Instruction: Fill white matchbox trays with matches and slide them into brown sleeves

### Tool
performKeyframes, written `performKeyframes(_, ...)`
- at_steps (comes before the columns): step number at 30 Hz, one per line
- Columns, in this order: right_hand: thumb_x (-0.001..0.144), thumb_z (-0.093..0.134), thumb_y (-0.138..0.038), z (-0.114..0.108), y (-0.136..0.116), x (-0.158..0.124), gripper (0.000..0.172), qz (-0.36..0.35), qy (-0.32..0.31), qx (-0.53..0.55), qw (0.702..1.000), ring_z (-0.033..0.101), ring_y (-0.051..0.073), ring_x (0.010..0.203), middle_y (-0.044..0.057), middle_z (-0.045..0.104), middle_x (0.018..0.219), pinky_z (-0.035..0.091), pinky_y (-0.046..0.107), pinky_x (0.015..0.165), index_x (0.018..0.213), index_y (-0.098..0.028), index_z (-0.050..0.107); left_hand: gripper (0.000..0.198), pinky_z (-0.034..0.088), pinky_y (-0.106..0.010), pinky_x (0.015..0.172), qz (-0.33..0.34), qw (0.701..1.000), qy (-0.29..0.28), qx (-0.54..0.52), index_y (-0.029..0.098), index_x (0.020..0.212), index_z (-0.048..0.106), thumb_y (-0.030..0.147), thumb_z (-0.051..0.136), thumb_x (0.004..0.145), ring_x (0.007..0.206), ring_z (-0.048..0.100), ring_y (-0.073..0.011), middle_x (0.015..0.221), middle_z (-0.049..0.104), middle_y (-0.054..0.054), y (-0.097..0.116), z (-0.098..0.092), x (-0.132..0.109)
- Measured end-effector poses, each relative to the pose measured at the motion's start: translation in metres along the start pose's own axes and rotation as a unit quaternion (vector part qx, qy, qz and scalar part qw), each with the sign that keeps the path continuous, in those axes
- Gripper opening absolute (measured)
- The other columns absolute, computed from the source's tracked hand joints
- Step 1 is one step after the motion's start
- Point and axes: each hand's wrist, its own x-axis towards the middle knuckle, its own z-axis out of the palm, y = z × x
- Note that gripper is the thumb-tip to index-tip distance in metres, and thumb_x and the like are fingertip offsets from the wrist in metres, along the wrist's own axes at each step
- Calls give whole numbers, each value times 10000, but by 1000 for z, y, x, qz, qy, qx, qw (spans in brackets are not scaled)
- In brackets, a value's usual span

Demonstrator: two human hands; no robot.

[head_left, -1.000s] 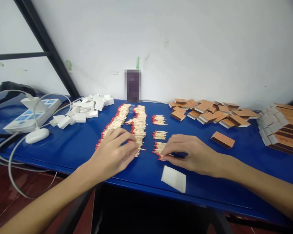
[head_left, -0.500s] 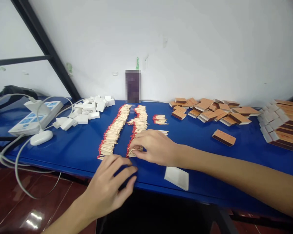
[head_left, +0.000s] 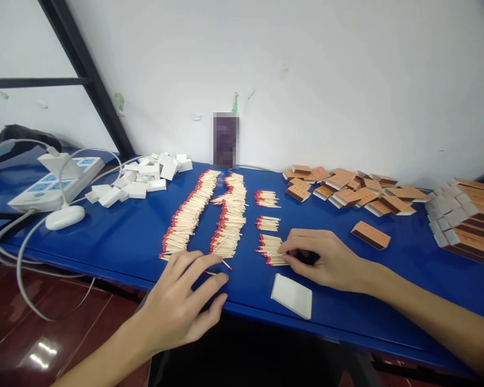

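Observation:
Two long rows of red-tipped matches (head_left: 210,215) lie on the blue table (head_left: 116,236). To their right lie three small bundles of matches (head_left: 268,223). My right hand (head_left: 326,258) rests on the table with its fingertips pinching the nearest bundle (head_left: 271,251). My left hand (head_left: 185,301) lies at the table's front edge, fingers spread, just below the rows, with a loose match (head_left: 226,264) near its fingertips. A white inner tray (head_left: 291,295) lies below my right hand.
A heap of white inner trays (head_left: 141,177) sits at the back left, beside a power strip (head_left: 52,183) and cables. Orange matchbox sleeves (head_left: 347,188) are scattered at the back right, one apart (head_left: 370,235), with stacked boxes (head_left: 468,217) at the far right.
My right hand has moved right, from the end of the right match row back to the nearest small bundle. My left hand stays at the table's front edge.

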Motion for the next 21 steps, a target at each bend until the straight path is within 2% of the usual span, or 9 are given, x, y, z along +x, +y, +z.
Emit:
performKeyframes(2, 884, 570, -165, 3, 1, -1, 96, -7, 13, -1, 1000, 516, 94, 586, -1, 578, 703, 407, 205, 527, 886, -176, 665, 73, 449, -410, 812, -12, 1000, 20, 0, 164, 917, 646, 145, 614, 855, 914, 542, -247, 1015, 641, -117, -1, -1, -2)
performKeyframes(4, 876, 581, -168, 3, 1, -1, 86, -8, 20, -1, 1000, 507, 93, 581, -5, 569, 696, 405, 208, 526, 879, -177, 666, 65, 438, -412, 786, -27, 999, 14, 14, 173, 911, 642, 168, 612, 853, 888, 525, -246, 984, 626, -111, -2, -2, -2)
performKeyframes(8, 883, 580, -185, 2, 0, -2, 93, -5, 10, 7, 1000, 523, 98, 607, -5, 567, 703, 415, 214, 552, 874, -179, 672, 195, 425, -456, 818, -40, 998, -21, 50, 185, 1054, 649, 219, 585, 873, 953, 509, -285, 1092, 609, -131, -2, 0, -2)
performKeyframes(12, 879, 579, -186, 3, -2, -4, 102, 7, -2, 8, 1000, 510, 94, 600, -9, 549, 695, 409, 214, 557, 852, -176, 677, 239, 405, -493, 853, -38, 997, -30, 63, 187, 1109, 635, 224, 571, 882, 993, 488, -310, 1173, 592, -139, -1, 4, -4)
performKeyframes(16, 879, 572, -182, 4, -3, -4, 114, 8, -4, 15, 1000, 505, 88, 595, -13, 542, 689, 400, 211, 558, 833, -171, 676, 179, 407, -449, 878, -48, 998, -26, 27, 193, 1073, 623, 160, 573, 904, 1016, 497, -274, 1160, 578, -116, -8, -5, 4)
performKeyframes(18, 877, 572, -174, 5, -2, -3, 112, 5, -5, 20, 1000, 502, 85, 592, -15, 543, 692, 397, 209, 558, 837, -170, 676, 176, 405, -428, 883, -34, 997, -53, 36, 189, 1080, 619, 131, 546, 932, 1017, 504, -257, 1124, 581, -108, -18, -14, 16)
performKeyframes(21, 868, 581, -164, 5, -1, -3, 104, 5, 0, 22, 1000, 492, 84, 580, -18, 549, 691, 389, 210, 549, 858, -171, 684, 223, 408, -396, 865, 57, 981, -176, 48, 214, 1098, 632, 121, 480, 965, 1001, 503, -243, 1103, 581, -92, -34, -26, 42)
